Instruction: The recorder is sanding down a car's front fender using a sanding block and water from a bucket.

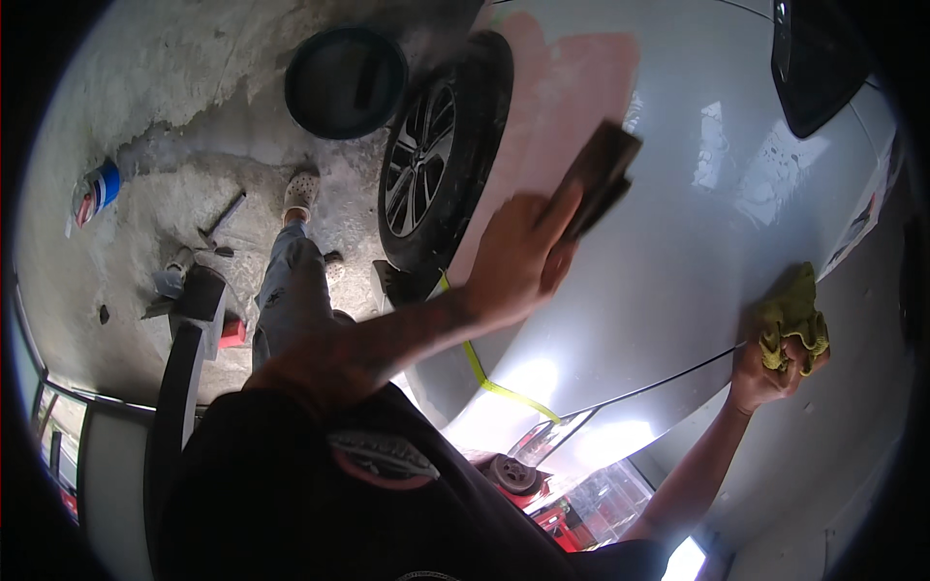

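My left hand [513,257] is closed around a dark sanding block [605,169], held at the grey car panel [639,281]. The block is slightly blurred, and whether it presses on the surface is hard to see. Around and beyond it spreads a pinkish filler patch [591,73] above the wheel [421,160]. On the right, my right hand [760,378] grips a bunched yellow-green cloth [799,305] by the panel's edge. Wet streaks [765,174] shine farther along the bodywork. Yellow-green tape [475,368] runs along the panel's near left border.
A round dark basin [346,82] stands on the concrete floor beside the wheel. Farther left lie a blue-and-white container [107,182], a hammer [225,218] and a red block [232,334]. A dark stand [201,295] rises near my leg. The car's black side mirror [819,68] juts out at upper right.
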The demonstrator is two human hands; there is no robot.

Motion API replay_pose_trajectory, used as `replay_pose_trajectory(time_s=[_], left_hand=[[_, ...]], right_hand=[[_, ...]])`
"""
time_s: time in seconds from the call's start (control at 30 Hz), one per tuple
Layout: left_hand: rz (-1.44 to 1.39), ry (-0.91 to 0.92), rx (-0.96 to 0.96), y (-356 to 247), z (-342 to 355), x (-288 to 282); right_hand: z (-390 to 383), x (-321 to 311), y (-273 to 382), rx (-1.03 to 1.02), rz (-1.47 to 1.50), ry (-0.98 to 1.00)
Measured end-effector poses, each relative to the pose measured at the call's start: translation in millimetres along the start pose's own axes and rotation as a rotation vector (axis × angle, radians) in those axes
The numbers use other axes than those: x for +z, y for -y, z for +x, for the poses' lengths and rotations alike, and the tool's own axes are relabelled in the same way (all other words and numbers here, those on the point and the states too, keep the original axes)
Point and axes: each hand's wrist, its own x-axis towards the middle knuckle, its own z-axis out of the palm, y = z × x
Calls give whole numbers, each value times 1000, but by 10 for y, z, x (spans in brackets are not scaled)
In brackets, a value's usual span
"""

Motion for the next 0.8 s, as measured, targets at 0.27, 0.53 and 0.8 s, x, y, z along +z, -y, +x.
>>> replay_pose_trajectory(time_s=[0.27, 0.53, 0.8], left_hand=[[67, 126, -427, 792, 1472, -6], [-22, 83, -53, -2, 19, -44], [210, 77, -417, 1021, 1366, 37]], right_hand=[[33, 54, 26, 150, 102, 6], [23, 23, 41, 88, 36, -18], [169, 200, 23, 29, 79, -21]])
